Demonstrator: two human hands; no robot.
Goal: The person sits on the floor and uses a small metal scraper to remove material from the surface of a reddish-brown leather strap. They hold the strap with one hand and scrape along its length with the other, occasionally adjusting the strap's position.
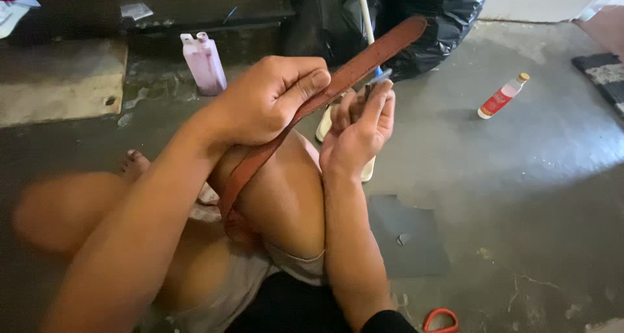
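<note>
The grey concrete floor carries a black rubbish bag. Over the bent knee, the left hand is clamped on a brown leather belt; the right hand pinches a small blade against it.

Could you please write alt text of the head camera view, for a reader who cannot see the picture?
A person seated on a grey concrete floor grips a brown leather belt in the left hand, while the right hand holds a small thin tool against it. Nearby are a pink bottle, a red-labelled bottle and red-handled scissors.
</note>
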